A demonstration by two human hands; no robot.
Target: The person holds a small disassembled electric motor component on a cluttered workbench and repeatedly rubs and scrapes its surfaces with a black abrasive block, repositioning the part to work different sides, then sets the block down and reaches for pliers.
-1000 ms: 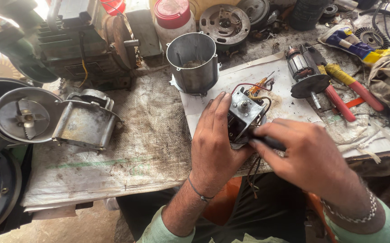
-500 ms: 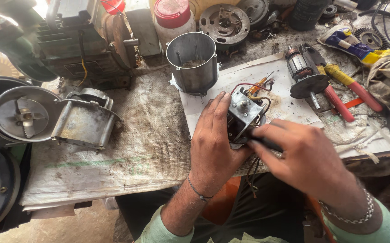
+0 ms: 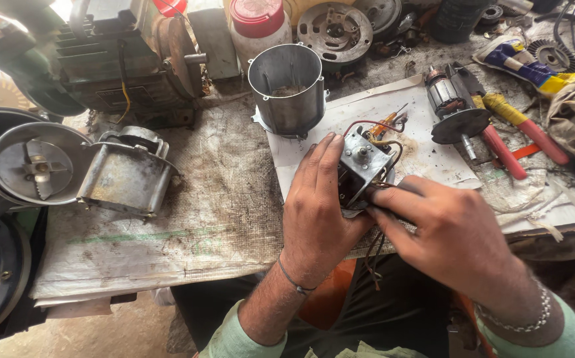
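the left hand wraps around a small motor part with wires, held over the bench edge near the metal cylinder. the right hand pinches its lower side, fingers pressed together.

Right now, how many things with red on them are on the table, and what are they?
Pliers with red handles: 1
Jar with a red lid: 1
Red cap at the top edge: 1
Total: 3

The left hand and right hand hold a small metal motor part with a thin red wire on it, not counted.
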